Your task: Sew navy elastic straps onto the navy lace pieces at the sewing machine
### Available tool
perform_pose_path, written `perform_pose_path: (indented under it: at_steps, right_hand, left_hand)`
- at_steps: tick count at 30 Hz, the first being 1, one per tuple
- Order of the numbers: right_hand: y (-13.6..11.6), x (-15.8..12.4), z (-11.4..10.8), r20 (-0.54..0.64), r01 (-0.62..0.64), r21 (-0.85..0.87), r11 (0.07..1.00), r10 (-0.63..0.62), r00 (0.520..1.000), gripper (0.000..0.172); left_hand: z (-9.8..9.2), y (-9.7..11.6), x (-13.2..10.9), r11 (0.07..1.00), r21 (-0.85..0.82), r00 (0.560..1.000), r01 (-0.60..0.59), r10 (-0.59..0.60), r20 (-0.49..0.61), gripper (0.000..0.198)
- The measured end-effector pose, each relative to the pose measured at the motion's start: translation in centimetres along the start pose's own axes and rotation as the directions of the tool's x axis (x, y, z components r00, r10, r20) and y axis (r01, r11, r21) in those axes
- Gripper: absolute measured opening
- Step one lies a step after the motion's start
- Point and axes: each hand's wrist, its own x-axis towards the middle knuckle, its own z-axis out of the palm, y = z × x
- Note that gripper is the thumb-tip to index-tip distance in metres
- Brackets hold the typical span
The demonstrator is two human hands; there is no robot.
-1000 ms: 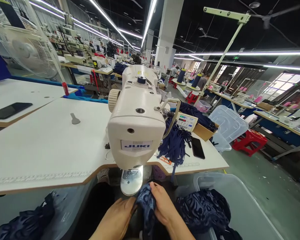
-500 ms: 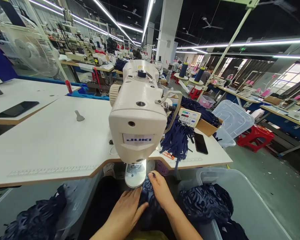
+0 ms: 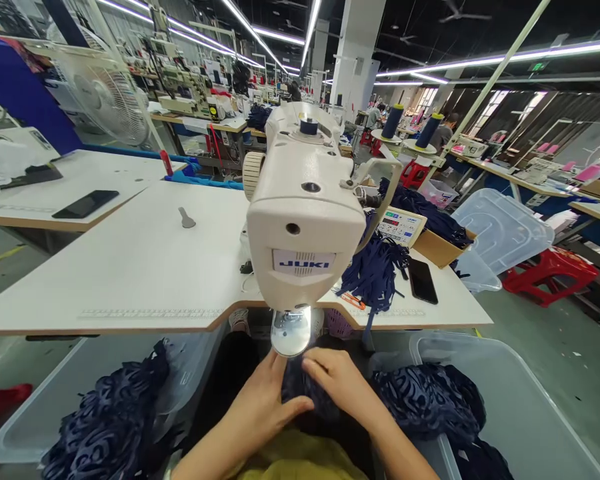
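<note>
Both hands were at a piece of navy fabric below the JUKI sewing machine.
The left hand had its thumb spread wide from its fingers, whose tips reached the rounded metal bed plate; the right hand curled over the fabric's other side, though whether it pinched cannot be told. The blurred fabric hung between them, beside a clear plastic bin on the right.

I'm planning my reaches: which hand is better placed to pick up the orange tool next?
Probably the right hand: it sits nearer the orange tool, lying right of the sewing machine head; the left hand is farther left.
</note>
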Motion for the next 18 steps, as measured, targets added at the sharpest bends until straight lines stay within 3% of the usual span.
perform_pose_path:
  at_steps: [2, 3, 5, 7, 9, 11, 13, 16, 18]
  right_hand:
    - [-1.7, -0.3, -1.5, 0.182, 0.073, 0.103, 0.992, -0.091, 0.979, 0.03]
    - [-2.4, -0.4, -2.1, 0.209, 0.09, 0.125, 0.988, -0.114, 0.971, 0.027]
    - [-3.3, -0.4, -2.8, 0.118, 0.108, 0.07, 0.992, -0.116, 0.986, 0.026]
    - [-3.5, -0.1, -3.1, -0.014, 0.16, -0.125, 0.979, -0.163, 0.986, 0.027]
    - [-3.4, 0.5, -3.0, -0.055, 0.225, -0.351, 0.909, -0.26, 0.964, 0.028]
    - [-3.1, 1.2, -2.5, -0.097, 0.208, -0.47, 0.858, -0.285, 0.954, 0.031]
    - [-2.7, 1.7, -2.0, -0.198, 0.134, -0.448, 0.884, -0.244, 0.949, 0.033]
    - [-2.1, 1.9, -1.2, -0.272, 0.108, -0.276, 0.955, -0.185, 0.944, 0.035]
    - [-1.7, 1.7, -0.8, -0.296, 0.086, -0.151, 0.985, -0.128, 0.946, 0.036]
  left_hand:
    - [-1.6, 0.1, 0.2, 0.958, -0.286, 0.997, -0.009, 0.031, 0.073, 0.057]
    - [-2.5, 0.1, 0.2, 0.922, -0.386, 0.99, 0.009, 0.047, 0.134, 0.051]
    - [-4.1, 0.3, 0.4, 0.887, -0.453, 0.984, 0.09, -0.008, 0.18, 0.048]
    - [-5.6, 0.4, 0.6, 0.913, -0.376, 0.987, 0.159, -0.147, 0.06, 0.046]
    - [-6.6, 0.4, 0.9, 0.969, -0.19, 0.966, 0.158, -0.192, -0.173, 0.039]
    - [-7.0, 0.5, 1.3, 0.994, 0.065, 0.921, 0.091, -0.06, -0.384, 0.028]
    - [-7.0, 0.5, 1.6, 0.956, 0.294, 0.873, -0.019, 0.16, -0.461, 0.019]
    - [-6.6, 0.6, 1.8, 0.866, 0.427, 0.856, -0.262, 0.413, -0.312, 0.029]
    - [-6.5, 0.7, 1.8, 0.832, 0.429, 0.87, -0.353, 0.46, -0.175, 0.036]
